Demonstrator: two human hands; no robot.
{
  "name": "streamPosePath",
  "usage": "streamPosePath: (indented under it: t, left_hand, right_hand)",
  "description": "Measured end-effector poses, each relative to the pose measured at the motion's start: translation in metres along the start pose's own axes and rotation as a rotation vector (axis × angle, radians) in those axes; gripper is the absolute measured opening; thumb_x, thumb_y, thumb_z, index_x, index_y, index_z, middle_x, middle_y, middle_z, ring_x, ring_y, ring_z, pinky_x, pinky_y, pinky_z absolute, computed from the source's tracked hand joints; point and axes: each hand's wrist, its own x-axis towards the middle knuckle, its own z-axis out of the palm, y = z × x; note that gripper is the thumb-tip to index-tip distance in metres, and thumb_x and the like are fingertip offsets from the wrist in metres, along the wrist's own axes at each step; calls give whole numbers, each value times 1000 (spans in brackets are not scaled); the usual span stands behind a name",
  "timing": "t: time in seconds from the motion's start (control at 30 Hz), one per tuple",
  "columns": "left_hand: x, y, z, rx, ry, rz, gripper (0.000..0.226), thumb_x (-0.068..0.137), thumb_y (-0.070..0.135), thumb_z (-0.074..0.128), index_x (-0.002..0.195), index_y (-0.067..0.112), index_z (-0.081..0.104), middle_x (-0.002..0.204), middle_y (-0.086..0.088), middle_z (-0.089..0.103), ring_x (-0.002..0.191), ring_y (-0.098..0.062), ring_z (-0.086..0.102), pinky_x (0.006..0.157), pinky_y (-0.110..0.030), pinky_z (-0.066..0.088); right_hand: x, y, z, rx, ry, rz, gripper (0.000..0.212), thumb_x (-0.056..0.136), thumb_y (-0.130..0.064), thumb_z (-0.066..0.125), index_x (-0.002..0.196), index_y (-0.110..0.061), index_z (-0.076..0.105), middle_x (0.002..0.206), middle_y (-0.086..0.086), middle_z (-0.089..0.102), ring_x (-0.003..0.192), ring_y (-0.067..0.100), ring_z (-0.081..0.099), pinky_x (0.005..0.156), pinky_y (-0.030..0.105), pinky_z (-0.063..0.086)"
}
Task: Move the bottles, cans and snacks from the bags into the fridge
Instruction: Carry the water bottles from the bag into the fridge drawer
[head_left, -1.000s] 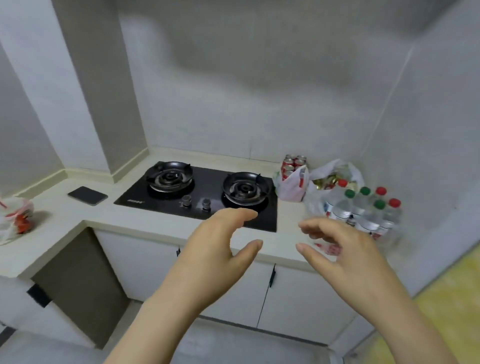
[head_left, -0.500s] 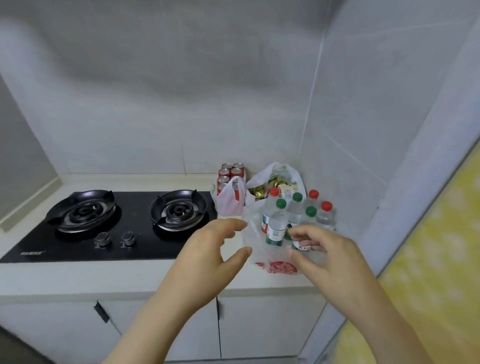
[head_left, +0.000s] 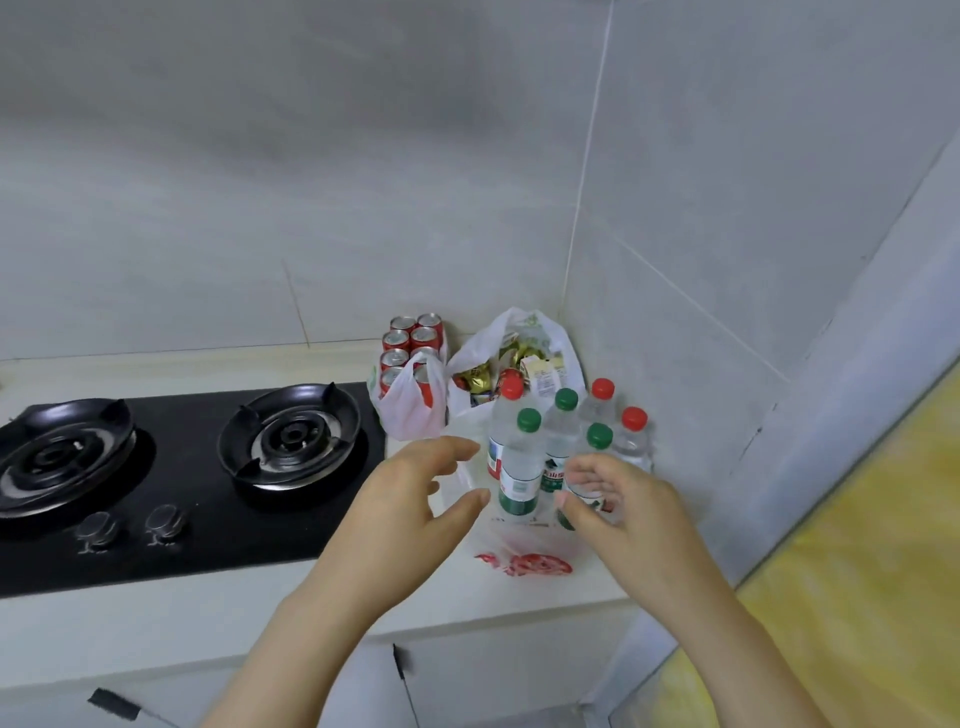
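Left hand (head_left: 410, 499): spread wide, fingers loosely curved, thumb and index apart, holds nothing, just at 9 o'clock of the bottle cluster. Right hand (head_left: 623, 514): fingers half-curled over the lower body of the front-right green-cap bottle (head_left: 598, 439); cannot tell if it grips or only hovers. Water bottles (head_left: 519, 467): 6, clear plastic, upright, packed close, 3 red caps and 3 green caps, green-white labels. They stand in a thin clear bag (head_left: 522, 564) with a red print, its film crumpled flat on the counter at 6 o'clock of the cluster. At 12 o'clock of the bottles: white film bag (head_left: 519, 332), mouth open, holding snacks (head_left: 478, 376) in shiny gold foil. At 11 o'clock: red cans (head_left: 410, 338) with silver tops, 2 rows, front ones inside a thin white bag (head_left: 408, 415), rear ones showing above it. All 3 bags sit in the counter's back-right corner against matte grey-white wall tiles. Counter (head_left: 156, 623): smooth, pale cream. At 9 o'clock of the left hand: black glass hob (head_left: 208, 519), 2 round burners (head_left: 291, 436) with black pan supports, 2 round knobs (head_left: 98, 527) near its front edge. Below the counter: white cabinet doors (head_left: 493, 675).
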Motion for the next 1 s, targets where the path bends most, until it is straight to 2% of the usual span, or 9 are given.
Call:
streamPosePath:
  t: [0.13,0.2,0.27,0.47,0.6,0.7,0.83,1.0]
  left_hand:
    - [42,-31,-1,-31,-36,-12,34,88,37,63,121,37,57,108,35,50,102,15,50,83,-6,43]
    - [65,-48,-1,-40,-54,-2,36,87,37,64,123,36,57,113,31,54,104,12,52,89,-11,45]
    - [86,-62,-1,-54,-77,6,38,87,38,64,125,36,57,118,26,55,105,11,52,90,-9,43]
    - [145,-101,13,-84,-199,11,41,88,34,64,128,31,55,125,20,56,107,5,54,91,-12,44]
    - [181,-113,34,-117,-258,33,46,89,28,64,133,24,52,126,14,57,108,1,55,87,-8,42]
    - [202,-116,52,-137,-291,29,49,89,25,64,135,23,49,128,11,57,108,-2,56,92,-17,46]
    - [227,-118,75,-131,-297,39,48,87,23,65,133,21,51,126,8,58,105,-4,56,93,-25,48]
    - [244,-121,104,-211,-311,-30,39,85,23,69,122,19,58,118,6,63,106,-9,58,90,-22,46]
  right_hand:
    - [40,6,22,-42,-8,68,36,87,-31,66,123,-26,59,115,-14,63,108,1,57,99,30,47]
    - [60,8,34,-71,-28,121,42,90,-31,64,130,-27,53,125,-12,60,112,2,53,102,27,44]
    - [77,9,48,-77,-40,173,46,91,-29,63,135,-28,49,132,-11,56,116,3,50,103,26,41]
    - [119,20,84,-79,31,321,53,91,-27,63,140,-27,41,139,-10,48,130,10,45,106,28,36]
    - [140,34,101,-58,88,378,45,89,-26,66,131,-24,49,123,-14,54,118,10,52,103,28,40]
    - [148,46,108,-35,89,392,27,87,-26,68,111,-23,56,103,-8,64,98,13,60,90,31,47]
    - [153,56,112,24,77,399,17,84,-20,66,89,-18,51,76,-5,57,73,14,54,71,30,45]
    - [147,60,126,195,180,445,17,77,-10,67,79,-20,54,76,-3,62,71,12,57,66,22,45]
